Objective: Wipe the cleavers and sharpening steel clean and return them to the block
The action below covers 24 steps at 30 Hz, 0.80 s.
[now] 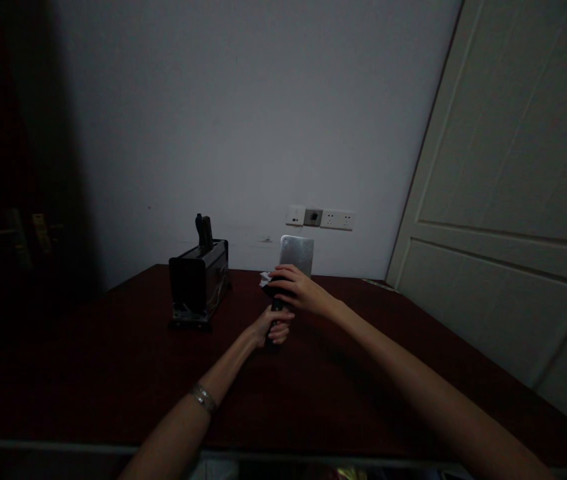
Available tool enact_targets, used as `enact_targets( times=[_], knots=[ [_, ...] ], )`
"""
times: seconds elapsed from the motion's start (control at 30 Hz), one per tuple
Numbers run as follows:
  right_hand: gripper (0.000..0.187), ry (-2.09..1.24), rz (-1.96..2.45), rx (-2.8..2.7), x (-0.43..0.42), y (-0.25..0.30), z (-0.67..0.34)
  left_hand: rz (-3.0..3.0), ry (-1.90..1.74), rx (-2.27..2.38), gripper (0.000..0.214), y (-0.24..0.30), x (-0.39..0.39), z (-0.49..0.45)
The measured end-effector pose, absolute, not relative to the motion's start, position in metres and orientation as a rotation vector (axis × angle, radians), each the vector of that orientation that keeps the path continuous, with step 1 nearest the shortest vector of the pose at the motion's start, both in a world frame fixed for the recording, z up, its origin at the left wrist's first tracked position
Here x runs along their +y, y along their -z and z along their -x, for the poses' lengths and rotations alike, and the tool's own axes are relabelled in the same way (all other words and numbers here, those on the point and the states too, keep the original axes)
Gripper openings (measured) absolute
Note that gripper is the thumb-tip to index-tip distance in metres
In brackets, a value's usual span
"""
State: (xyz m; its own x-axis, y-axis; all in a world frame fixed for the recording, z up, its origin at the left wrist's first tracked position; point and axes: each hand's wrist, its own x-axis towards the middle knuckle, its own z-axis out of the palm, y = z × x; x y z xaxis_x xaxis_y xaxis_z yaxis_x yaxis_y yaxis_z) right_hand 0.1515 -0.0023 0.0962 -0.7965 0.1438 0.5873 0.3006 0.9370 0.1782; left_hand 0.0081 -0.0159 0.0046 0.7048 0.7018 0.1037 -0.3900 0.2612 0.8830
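My left hand (272,328) is wrapped tight around the dark handle of a cleaver (297,255), blade pointing up, held above the dark red table (113,373). My right hand (295,288) is curled over the base of the blade, pressing a small white cloth (265,279) against it. Knife block (199,280) stands on the table to the left, near but apart, one dark handle sticking out. White socket strip (320,217) on the wall behind.

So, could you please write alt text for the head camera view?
A left hand grips the dark handle of an upright cleaver, while the right hand presses a white cloth near its blade, above a dark red table bearing a knife block.
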Motion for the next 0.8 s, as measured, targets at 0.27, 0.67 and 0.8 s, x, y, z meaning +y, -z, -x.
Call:
enact_targets(
  times=[0.27, 0.67, 0.8],
  knots=[
    [0.028, 0.363, 0.317, -2.487, -0.007, -0.093, -0.158, -1.110, -0.754, 0.332, 0.037, -0.003, -0.014, -0.009],
    [0.028, 0.374, 0.296, -2.476, -0.010, -0.090, -0.164, -1.081, -0.755, 0.373, 0.032, -0.001, -0.014, -0.008],
    [0.027, 0.383, 0.304, -2.471, -0.010, -0.090, -0.166, -1.113, -0.756, 0.393, 0.037, -0.003, -0.015, -0.009]
  ],
)
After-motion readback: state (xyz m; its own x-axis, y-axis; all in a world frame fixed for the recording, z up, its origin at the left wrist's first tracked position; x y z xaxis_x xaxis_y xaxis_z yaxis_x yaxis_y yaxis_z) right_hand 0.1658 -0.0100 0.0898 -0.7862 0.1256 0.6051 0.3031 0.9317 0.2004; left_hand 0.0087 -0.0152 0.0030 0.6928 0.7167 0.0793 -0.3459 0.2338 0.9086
